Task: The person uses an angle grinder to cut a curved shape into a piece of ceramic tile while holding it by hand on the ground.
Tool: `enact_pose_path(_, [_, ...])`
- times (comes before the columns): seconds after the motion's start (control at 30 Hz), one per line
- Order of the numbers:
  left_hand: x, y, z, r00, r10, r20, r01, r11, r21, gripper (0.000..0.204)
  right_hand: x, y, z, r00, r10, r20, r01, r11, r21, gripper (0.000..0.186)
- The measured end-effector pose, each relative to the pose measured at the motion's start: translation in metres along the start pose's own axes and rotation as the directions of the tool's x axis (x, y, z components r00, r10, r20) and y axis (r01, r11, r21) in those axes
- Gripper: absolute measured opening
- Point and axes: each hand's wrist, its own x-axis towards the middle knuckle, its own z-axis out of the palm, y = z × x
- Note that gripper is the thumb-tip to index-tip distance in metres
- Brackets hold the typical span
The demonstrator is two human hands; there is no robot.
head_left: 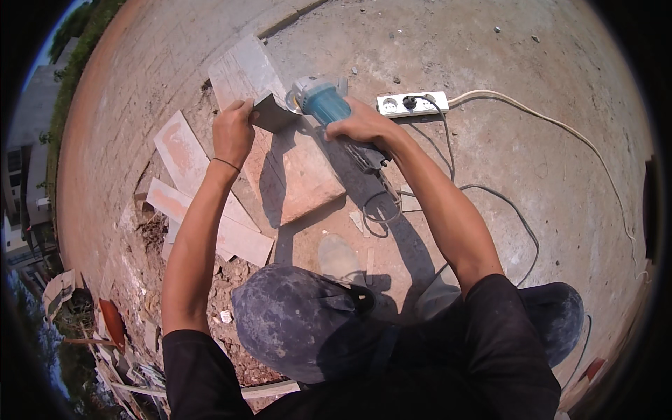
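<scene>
My left hand point(234, 131) is closed on the left edge of a tile piece point(275, 114), which stands tilted up with its dark side toward me. In my right hand point(364, 126) is a teal angle grinder point(326, 102), gripped round its body. The grinder's metal head is at the tile's right edge; I cannot tell whether its disc touches. Under both lies a thick, dusty slab point(308, 178), shadowed on its left part. The grinder's black cord point(378, 217) loops on the ground below my right forearm.
A white power strip point(411, 104) with a black plug lies to the right, its pale cable point(560, 126) curving away. Cut tile pieces point(185, 150) lie left of the slab. Rubble point(227, 318) is by my knee, and an orange object point(112, 324) lies at far left.
</scene>
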Motion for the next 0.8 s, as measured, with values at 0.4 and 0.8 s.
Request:
enact_pose_path(0.4, [0.001, -0.002, 0.002, 1.0, 0.01, -0.007, -0.01, 1.0, 0.01, 0.017, -0.004, 0.006, 0.002, 0.999, -0.008, 0.038, 0.006, 0.999, 0.04, 0.069])
enact_pose_path(0.8, [0.003, -0.001, 0.002, 1.0, 0.0, 0.012, 0.0, 1.0, 0.011, 0.018, -0.007, 0.012, 0.006, 0.999, 0.033, -0.003, -0.032, 0.997, 0.064, 0.071])
